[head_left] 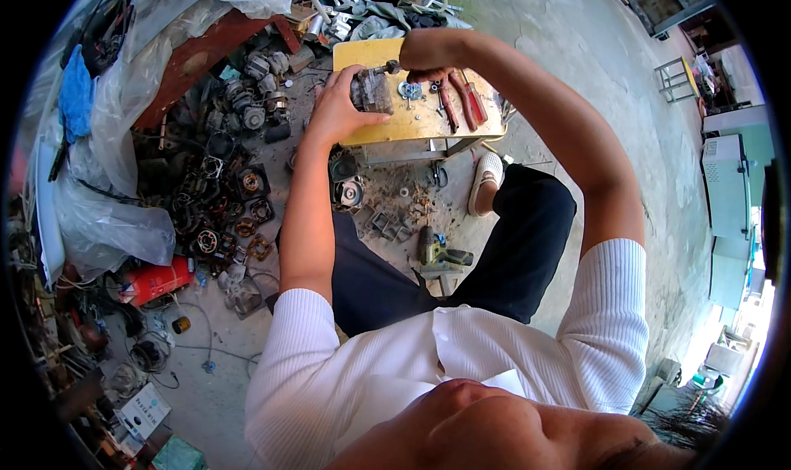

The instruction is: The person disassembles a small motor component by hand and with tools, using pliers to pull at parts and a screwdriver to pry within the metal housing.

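1 head-worn fisheye looks down: white shirt [387, 342] near, yellow table [402, 127] farther out.

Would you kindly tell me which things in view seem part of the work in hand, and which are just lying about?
Likely in the work:
block, held by the left hand
right hand, close to the block
pliers, on the table

Seemingly lying about:
motor parts
red cylinder
blue cloth
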`<state>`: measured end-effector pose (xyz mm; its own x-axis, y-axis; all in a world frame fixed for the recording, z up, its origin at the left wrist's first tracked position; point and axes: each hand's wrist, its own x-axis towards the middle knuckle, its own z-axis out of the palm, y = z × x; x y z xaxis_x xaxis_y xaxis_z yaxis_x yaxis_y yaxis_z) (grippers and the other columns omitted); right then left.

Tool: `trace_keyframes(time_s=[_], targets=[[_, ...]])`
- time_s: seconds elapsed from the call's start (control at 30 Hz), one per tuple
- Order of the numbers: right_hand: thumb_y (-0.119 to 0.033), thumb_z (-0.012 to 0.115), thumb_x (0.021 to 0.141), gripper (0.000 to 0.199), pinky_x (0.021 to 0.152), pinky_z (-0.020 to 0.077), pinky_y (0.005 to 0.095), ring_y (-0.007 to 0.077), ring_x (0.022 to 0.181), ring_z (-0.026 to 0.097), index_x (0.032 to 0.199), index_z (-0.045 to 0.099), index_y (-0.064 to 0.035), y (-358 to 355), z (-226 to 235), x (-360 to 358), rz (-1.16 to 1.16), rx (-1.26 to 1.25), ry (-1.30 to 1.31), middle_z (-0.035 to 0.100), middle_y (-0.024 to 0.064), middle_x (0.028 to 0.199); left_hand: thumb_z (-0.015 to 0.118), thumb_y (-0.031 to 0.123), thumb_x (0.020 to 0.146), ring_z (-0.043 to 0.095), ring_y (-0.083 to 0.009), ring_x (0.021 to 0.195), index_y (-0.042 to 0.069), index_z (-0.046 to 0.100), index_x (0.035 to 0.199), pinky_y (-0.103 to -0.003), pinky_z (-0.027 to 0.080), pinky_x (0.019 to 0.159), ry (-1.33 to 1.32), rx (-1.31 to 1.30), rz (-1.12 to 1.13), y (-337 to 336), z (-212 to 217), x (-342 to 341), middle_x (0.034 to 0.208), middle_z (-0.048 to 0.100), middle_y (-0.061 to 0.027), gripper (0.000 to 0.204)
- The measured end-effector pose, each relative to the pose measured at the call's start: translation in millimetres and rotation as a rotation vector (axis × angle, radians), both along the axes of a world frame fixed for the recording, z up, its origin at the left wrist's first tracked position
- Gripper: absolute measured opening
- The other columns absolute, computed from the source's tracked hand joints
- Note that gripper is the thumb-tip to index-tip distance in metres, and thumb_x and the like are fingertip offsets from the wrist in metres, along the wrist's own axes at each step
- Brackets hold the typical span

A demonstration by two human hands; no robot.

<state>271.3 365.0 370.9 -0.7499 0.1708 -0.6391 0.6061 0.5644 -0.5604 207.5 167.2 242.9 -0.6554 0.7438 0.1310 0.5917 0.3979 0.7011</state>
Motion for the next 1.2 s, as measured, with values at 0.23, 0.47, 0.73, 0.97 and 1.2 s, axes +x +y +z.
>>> trace_keyframes(time_s=[0.23, 0.47, 0.73, 0.97, 1.2], targets=[[-0.011, 0.062, 0.090, 0.022, 0.052, 0.0567, 0.0295, 0.0190, 0.073, 0.075, 0.106, 0.065, 0.0044, -26.5, 21.8, -68.2, 0.377, 0.441, -0.336, 0.074, 0.0119, 0.088, 0.093, 0.043, 0.056, 0.051, -0.0415, 0.124, 0.016, 0.045, 0.137, -0.048, 0.044, 0.105, -0.048, 0.010, 0.068, 2.2, -5.6, 9.7, 0.134, 0.058, -0.0169, 0.097], [-0.006, 0.058, 0.089, 0.015, 0.054, 0.0567, 0.0265, 0.0158, 0.071, 0.069, 0.102, 0.063, 0.0007, -40.5, 11.3, -102.6, 0.360, 0.416, -0.381, 0.070, 0.0092, 0.086, 0.092, 0.044, 0.057, 0.054, -0.0404, 0.120, 0.016, 0.045, 0.134, -0.048, 0.045, 0.103, 0.057, 0.030, 0.069, 5.5, -6.7, 14.6, 0.130, 0.061, -0.0152, 0.094], [-0.002, 0.057, 0.086, 0.016, 0.055, 0.0581, 0.0242, 0.0149, 0.072, 0.067, 0.101, 0.060, -0.0001, -55.4, 32.9, -57.5, 0.263, 0.367, -0.200, 0.067, 0.0086, 0.084, 0.091, 0.046, 0.061, 0.057, -0.0362, 0.121, 0.016, 0.046, 0.135, -0.046, 0.046, 0.101, 0.044, 0.018, 0.096, 2.4, -7.3, 14.8, 0.129, 0.060, -0.0174, 0.092], [-0.001, 0.052, 0.087, 0.009, 0.052, 0.0562, 0.0257, 0.0124, 0.056, 0.058, 0.081, 0.057, -0.0052, 17.9, -42.8, -81.9, 0.139, 0.050, -0.366, 0.060, 0.0050, 0.071, 0.089, 0.048, 0.062, 0.053, -0.0356, 0.124, 0.015, 0.047, 0.139, -0.046, 0.045, 0.103, 0.152, 0.014, 0.095, 16.5, -7.6, 25.1, 0.129, 0.060, -0.0156, 0.093], [-0.005, 0.048, 0.089, 0.007, 0.038, 0.0441, 0.0211, 0.0104, 0.051, 0.053, 0.092, 0.054, -0.0049, -38.7, 6.6, -68.8, -0.055, 0.092, -0.477, 0.059, 0.0054, 0.076, 0.089, 0.047, 0.062, 0.053, -0.0344, 0.124, 0.014, 0.050, 0.140, -0.045, 0.046, 0.103, 0.166, -0.027, 0.138, 3.2, -8.1, 22.5, 0.131, 0.060, -0.0147, 0.094]])
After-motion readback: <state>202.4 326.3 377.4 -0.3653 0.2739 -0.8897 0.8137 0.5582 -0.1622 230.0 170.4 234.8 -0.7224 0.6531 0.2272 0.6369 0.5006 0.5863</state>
